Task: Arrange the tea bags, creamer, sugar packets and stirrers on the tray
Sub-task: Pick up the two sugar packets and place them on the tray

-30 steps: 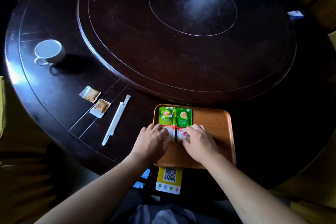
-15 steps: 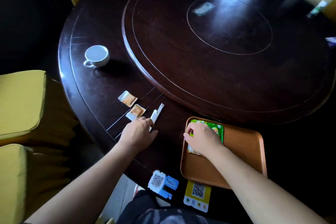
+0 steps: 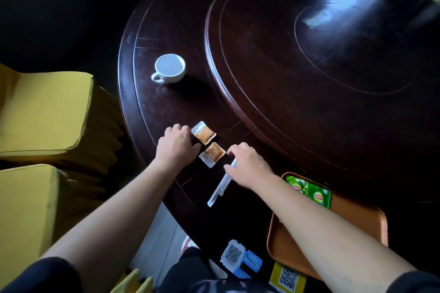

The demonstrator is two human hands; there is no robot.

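Observation:
Two brown sugar packets lie on the dark round table (image 3: 166, 112). My left hand (image 3: 177, 145) rests beside them, its fingertips touching the white end of the far sugar packet (image 3: 204, 134), which lies flat. The near sugar packet (image 3: 212, 153) sits between my hands. My right hand (image 3: 248, 165) covers the upper end of the white wrapped stirrer (image 3: 219, 189), thumb and forefinger on either side of it. The orange tray (image 3: 357, 211) is at the lower right and holds green tea bags (image 3: 309, 191), partly hidden by my right forearm.
A white cup (image 3: 169, 71) stands farther back on the left. A raised turntable (image 3: 321, 74) fills the table's middle. Yellow chairs (image 3: 45, 112) stand to the left. QR-code cards, one blue (image 3: 240, 258) and one yellow (image 3: 288, 278), hang at the table's near edge.
My right hand left the tray and came over to the stirrer. My left hand slid from the stirrer to the far sugar packet. The view swung left.

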